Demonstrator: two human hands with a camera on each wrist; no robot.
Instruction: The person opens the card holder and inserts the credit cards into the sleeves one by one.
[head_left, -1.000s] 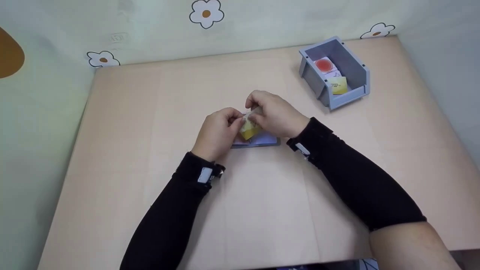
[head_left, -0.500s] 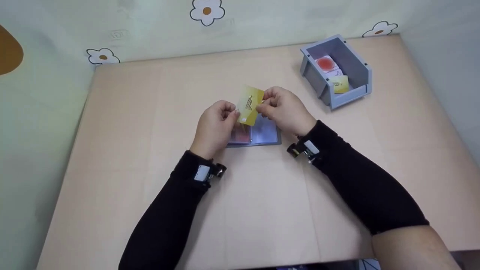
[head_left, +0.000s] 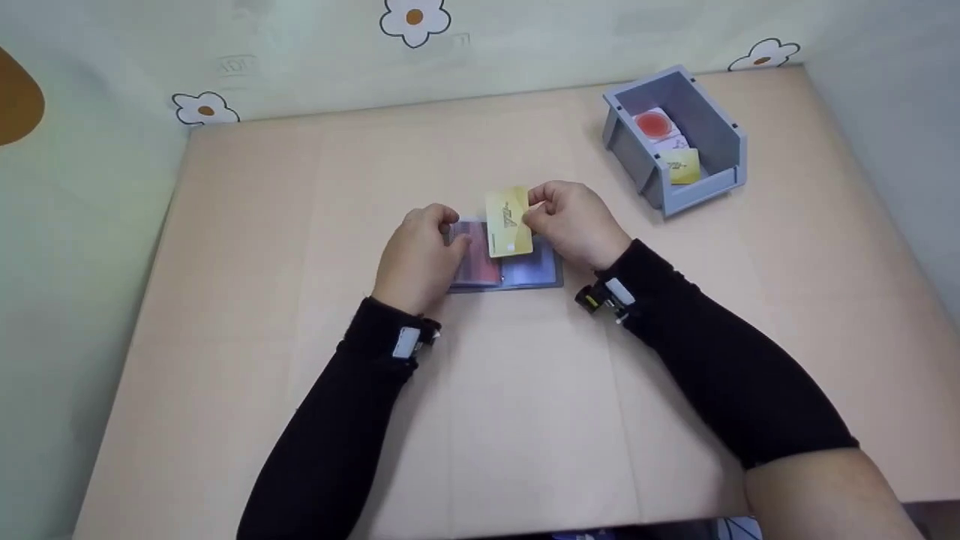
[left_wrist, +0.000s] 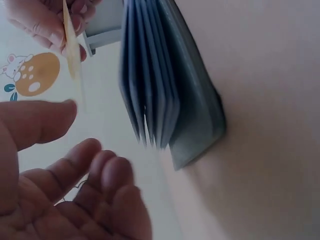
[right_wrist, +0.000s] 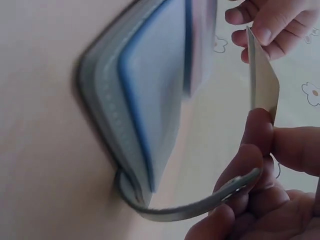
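A yellow card is pinched at its right edge between the thumb and fingers of my right hand. It hangs above an open card holder with clear sleeves, lying on the table. Reddish content shows in the holder's left sleeve. My left hand is over the holder's left side, thumb and fingers apart with nothing between them, as the left wrist view also shows. The right wrist view shows the holder's snap strap sticking out close to my right fingers.
A grey bin stands at the back right of the table. Inside it lie another yellow card and a white piece with a red circle. Flower-patterned walls border the table at the back.
Both hands held the yellow card low over the holder, then raised and turned it. The left hand has since let go and moved slightly left; the card now stands more upright in the right hand.
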